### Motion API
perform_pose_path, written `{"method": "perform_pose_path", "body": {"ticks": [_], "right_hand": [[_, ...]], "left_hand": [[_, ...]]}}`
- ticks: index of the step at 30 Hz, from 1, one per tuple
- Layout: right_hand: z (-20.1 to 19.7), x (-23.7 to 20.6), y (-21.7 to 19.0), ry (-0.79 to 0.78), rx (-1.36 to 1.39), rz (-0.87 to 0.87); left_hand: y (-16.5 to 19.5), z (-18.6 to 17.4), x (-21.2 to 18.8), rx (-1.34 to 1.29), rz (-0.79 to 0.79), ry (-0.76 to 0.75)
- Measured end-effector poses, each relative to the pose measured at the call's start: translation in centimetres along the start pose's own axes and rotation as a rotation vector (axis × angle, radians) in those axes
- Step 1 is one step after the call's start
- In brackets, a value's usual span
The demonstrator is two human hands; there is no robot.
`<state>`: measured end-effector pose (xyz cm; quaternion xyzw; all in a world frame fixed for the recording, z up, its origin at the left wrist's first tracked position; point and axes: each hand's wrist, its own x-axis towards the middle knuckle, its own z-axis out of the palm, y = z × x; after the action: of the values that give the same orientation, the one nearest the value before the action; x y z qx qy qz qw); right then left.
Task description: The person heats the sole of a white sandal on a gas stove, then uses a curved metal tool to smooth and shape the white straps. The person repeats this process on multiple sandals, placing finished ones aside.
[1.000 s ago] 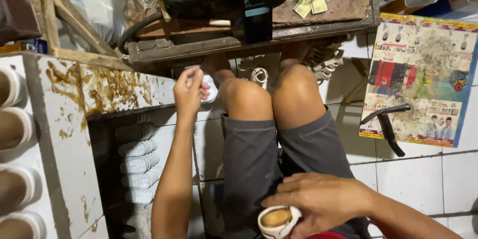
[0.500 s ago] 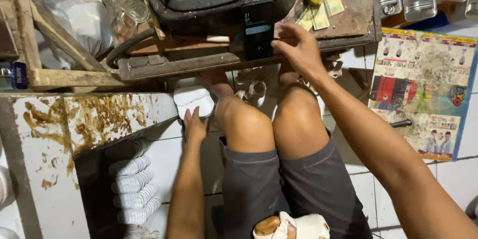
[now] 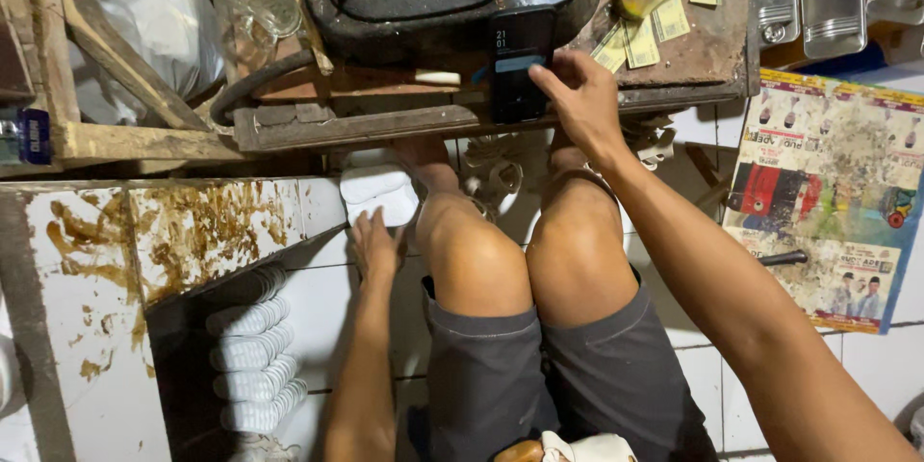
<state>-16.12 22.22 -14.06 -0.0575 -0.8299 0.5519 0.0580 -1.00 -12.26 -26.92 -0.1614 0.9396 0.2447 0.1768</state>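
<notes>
Colourful rectangular printed poster (image 3: 830,200) lay on tiled floor at right; three yellow paper slips (image 3: 664,10) on wooden bench. Right hand (image 3: 577,96) touched one black upright phone (image 3: 520,64) (fingertips on its edge, no firm clasp). Left hand (image 3: 373,243) lay open-fingered against white plastic cup stack (image 3: 379,194), just beyond fingertips

My right hand (image 3: 577,96) covers part of the phone (image 3: 520,63). My knee hides my left thumb. The cup (image 3: 568,449) is cut off below.
</notes>
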Motion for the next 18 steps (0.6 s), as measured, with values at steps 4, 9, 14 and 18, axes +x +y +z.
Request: {"method": "perform_pose_path", "body": {"ticks": [4, 9, 14, 18], "right_hand": [[-1.3, -1.2, 0.5, -0.115, 0.141, 0.081], [-2.0, -1.6, 1.3, -0.163, 0.099, 0.062], [-1.3, -1.6, 1.8, -0.186, 0.207, 0.09], [-1.1, -1.6, 2.2, -0.171, 0.367, 0.142]], "left_hand": [[-0.4, -0.8, 1.2, -0.014, -0.099, 0.035], [0.2, -2.2, 2.2, 0.032, -0.052, -0.077], [1.4, -4.5, 2.7, 0.019, -0.078, -0.076], [1.9, -4.1, 2.8, 0.033, -0.222, -0.131]]}}
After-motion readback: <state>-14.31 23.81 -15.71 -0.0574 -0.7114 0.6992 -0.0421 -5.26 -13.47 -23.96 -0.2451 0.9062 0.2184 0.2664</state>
